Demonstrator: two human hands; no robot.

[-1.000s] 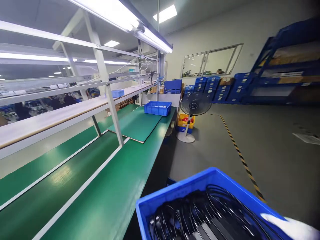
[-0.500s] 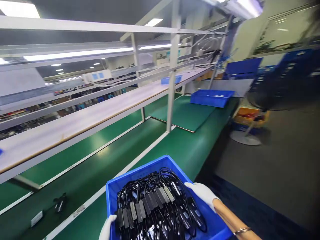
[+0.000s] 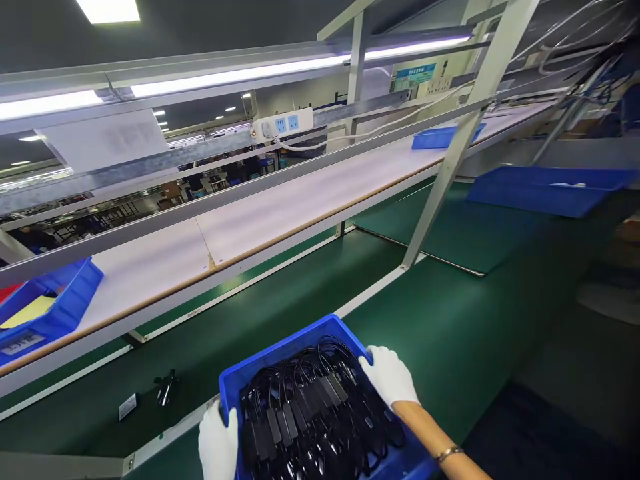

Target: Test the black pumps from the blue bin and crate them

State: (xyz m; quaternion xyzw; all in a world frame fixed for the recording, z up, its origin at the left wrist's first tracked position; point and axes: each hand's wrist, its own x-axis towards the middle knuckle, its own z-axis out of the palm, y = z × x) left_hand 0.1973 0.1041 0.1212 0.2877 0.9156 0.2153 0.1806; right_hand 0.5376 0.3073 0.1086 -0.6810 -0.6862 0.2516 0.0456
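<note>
A blue bin (image 3: 295,345) full of black cables with grey connector blocks (image 3: 310,407) rests at the near edge of the green bench (image 3: 450,333). My left hand (image 3: 219,445), in a white glove, grips the bin's left rim. My right hand (image 3: 390,377), also gloved, is closed over the bin's right rim. Both hands hold the bin from opposite sides.
A white shelf (image 3: 280,207) runs above the bench, carrying a blue tray (image 3: 47,310) at the left and a small blue tray (image 3: 440,138) far right. A large blue bin (image 3: 545,190) sits on the far bench. A small black part (image 3: 165,388) and label (image 3: 128,407) lie left of the bin.
My view has swung left from the aisle onto the bench. The bin has come over the green surface, and both gloved hands now show on its rims.
</note>
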